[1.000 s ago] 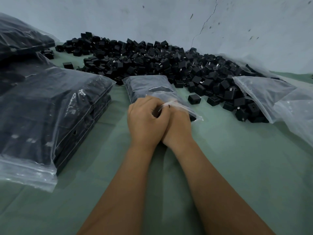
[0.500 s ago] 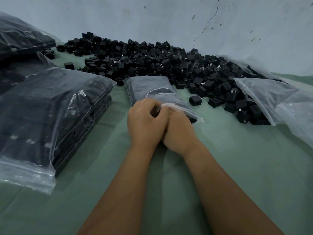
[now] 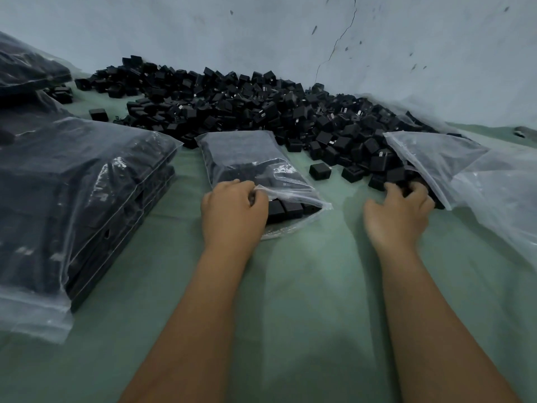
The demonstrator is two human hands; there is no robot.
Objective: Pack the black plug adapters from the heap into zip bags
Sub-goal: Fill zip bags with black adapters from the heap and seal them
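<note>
A long heap of black plug adapters (image 3: 250, 109) lies along the wall. In front of it a zip bag (image 3: 247, 158) partly filled with adapters lies flat, its mouth towards me. My left hand (image 3: 232, 210) pinches the upper lip of that mouth and holds it open; a row of adapters (image 3: 286, 209) shows inside. My right hand (image 3: 398, 210) is at the near right edge of the heap, its fingers curled around black adapters there. The hand is blurred, so the hold itself is unclear.
A stack of filled zip bags (image 3: 78, 199) stands at the left, with another filled bag (image 3: 26, 65) behind it. Empty clear bags (image 3: 453, 158) lie at the right over the heap's edge. A single loose adapter (image 3: 319, 170) sits between bag and heap. Green cloth (image 3: 305, 286) covers the surface.
Both hands were together at the bag's mouth. My right hand has moved right to the heap's edge, while my left stays at the bag's lip. The view has shifted slightly.
</note>
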